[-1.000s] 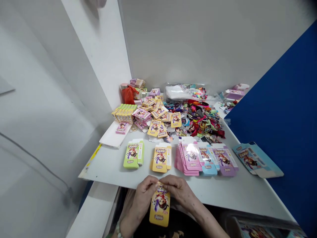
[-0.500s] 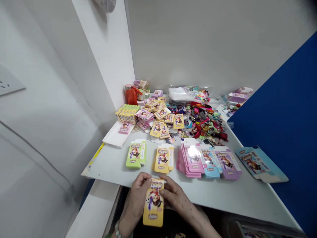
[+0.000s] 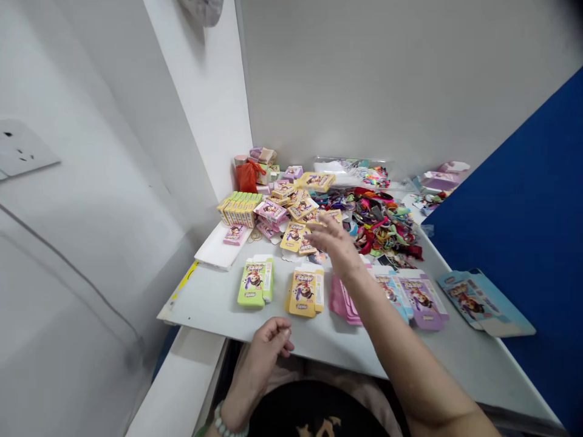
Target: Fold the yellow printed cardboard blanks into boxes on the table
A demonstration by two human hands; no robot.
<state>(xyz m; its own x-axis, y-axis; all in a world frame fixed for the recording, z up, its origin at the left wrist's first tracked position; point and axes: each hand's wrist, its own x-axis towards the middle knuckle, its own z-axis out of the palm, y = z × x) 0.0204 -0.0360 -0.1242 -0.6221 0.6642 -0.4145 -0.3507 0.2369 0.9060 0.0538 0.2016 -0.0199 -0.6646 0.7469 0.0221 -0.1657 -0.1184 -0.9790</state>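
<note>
1. On my feed, the right hand [image 3: 334, 241] stretches over the table [image 3: 200, 297], fingers spread wide, holding nothing I can see.
2. I see the left hand [image 3: 266, 346] at the near edge, fingers loosely curled; nothing shows in it, but I can't tell how tightly it's closed.
3. A yellow box [image 3: 316, 181] is on the far side, beyond the right hand, near the clear tray [image 3: 387, 161]; I can't tell what it touches.
4. Nearer me, the green cartons [image 3: 255, 284] lie left of the yellow cartons [image 3: 304, 294]; the pink cartons [image 3: 341, 302] are right of both.
</note>
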